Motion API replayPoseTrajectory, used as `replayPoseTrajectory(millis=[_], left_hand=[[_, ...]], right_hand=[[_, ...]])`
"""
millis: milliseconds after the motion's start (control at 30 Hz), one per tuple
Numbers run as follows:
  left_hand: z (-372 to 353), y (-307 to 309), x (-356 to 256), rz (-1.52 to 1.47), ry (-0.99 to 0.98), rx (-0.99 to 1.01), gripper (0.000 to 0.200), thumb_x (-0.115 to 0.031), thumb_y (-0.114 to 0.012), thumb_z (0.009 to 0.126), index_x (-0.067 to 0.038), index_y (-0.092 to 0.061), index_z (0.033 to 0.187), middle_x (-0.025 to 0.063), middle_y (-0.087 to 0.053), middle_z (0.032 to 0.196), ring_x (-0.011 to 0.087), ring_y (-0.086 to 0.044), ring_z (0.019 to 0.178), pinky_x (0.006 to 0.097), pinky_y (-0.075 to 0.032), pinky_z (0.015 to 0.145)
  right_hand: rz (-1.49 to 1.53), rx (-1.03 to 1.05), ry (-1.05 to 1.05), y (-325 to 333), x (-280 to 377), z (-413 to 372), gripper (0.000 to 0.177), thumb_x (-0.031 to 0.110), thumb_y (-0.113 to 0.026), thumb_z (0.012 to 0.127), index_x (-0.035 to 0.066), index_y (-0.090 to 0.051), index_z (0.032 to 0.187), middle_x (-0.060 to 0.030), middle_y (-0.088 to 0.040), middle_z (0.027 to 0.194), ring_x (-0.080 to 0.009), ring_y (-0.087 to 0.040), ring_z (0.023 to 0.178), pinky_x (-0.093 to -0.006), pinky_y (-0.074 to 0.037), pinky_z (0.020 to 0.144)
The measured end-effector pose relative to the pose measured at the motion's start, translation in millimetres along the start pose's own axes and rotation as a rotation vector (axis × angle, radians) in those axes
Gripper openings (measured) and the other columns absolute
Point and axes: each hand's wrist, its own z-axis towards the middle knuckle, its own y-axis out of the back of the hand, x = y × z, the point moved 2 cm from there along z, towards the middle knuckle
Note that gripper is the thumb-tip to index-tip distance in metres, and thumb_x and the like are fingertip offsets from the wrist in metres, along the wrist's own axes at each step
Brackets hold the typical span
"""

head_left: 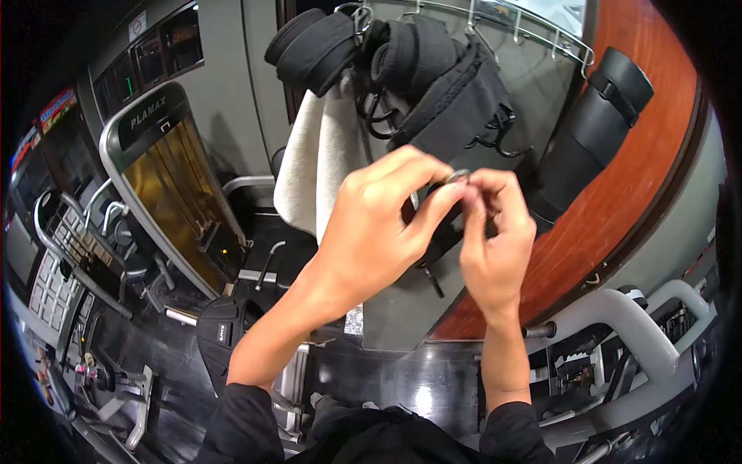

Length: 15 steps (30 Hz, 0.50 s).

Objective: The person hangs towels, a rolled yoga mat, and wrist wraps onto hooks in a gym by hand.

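My left hand [379, 205] and my right hand [496, 236] meet in front of the hanging gear, fingertips pinched together. Between them is a small grey metal piece [458, 176], curved like a ring or clip; the fingers cover most of it. Just behind my hands hang rolled black padded straps [417, 54] and a wide black padded piece [456, 104] with black hooks [495, 135]. A white towel [305, 166] hangs left of my left hand. Whether the metal piece is joined to the black gear cannot be made out.
A metal hook rail [510, 27] runs along the wall above. To the right, a black cylindrical pad [595, 131] leans against a reddish-brown wooden panel [649, 85]. A weight machine [151, 116] stands left, and a grey machine frame [641, 332] lower right.
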Motion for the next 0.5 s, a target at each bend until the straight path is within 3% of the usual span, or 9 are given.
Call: replayPoseTrajectory(millis=[133,167,267,433,500], left_hand=[[31.2,-17.8,-12.0,0.141,-0.037,0.082,0.018,-0.014,-0.07,0.081,0.001,-0.066,0.089,0.0083,-0.064,0.079,0.0145,-0.055,0.056,0.0263,-0.042,0.051],[37.8,-22.6,-12.6,0.173,-0.065,0.065,0.019,-0.017,-0.069,0.082,0.001,-0.067,0.088,0.0091,-0.064,0.079,0.017,-0.055,0.056,0.0277,-0.043,0.052],[56.2,-32.8,-15.6,0.192,-0.102,0.06,0.022,-0.019,-0.07,0.082,0.003,-0.066,0.083,0.0118,-0.064,0.076,0.0208,-0.058,0.058,0.0301,-0.045,0.054],[94.3,-48.7,-18.0,0.28,-0.14,0.013,0.026,-0.022,-0.065,0.084,0.003,-0.067,0.082,0.0142,-0.057,0.057,0.0264,-0.053,0.048,0.0334,-0.044,0.052],[116.0,-55.4,-8.9,0.172,-0.077,0.037,0.027,-0.023,-0.064,0.085,0.004,-0.067,0.081,0.0144,-0.057,0.056,0.0286,-0.052,0.047,0.033,-0.044,0.053]], right_hand=[[-0.087,-0.044,0.126,28.0,2.2,30.1,0.004,-0.001,-0.053,0.091,-0.003,-0.055,0.095,-0.0094,-0.064,0.079,-0.0109,-0.063,0.077,-0.0258,-0.049,0.067],[-0.12,-0.055,0.069,34.7,6.5,36.9,0.005,0.002,-0.053,0.092,-0.003,-0.055,0.094,-0.0101,-0.063,0.078,-0.0102,-0.064,0.077,-0.0257,-0.05,0.067],[-0.234,-0.121,0.187,49.5,8.3,60.0,0.012,0.009,-0.055,0.094,-0.003,-0.056,0.094,-0.0124,-0.063,0.077,-0.0163,-0.066,0.076,-0.0295,-0.052,0.069],[-0.385,-0.124,0.194,67.3,9.1,98.3,0.016,0.013,-0.054,0.094,-0.003,-0.058,0.096,-0.0201,-0.066,0.082,-0.0273,-0.068,0.076,-0.0334,-0.053,0.069],[-0.489,-0.098,0.194,72.9,3.8,117.0,0.016,0.013,-0.054,0.093,-0.002,-0.059,0.096,-0.021,-0.066,0.084,-0.0304,-0.067,0.076,-0.0343,-0.053,0.071]])
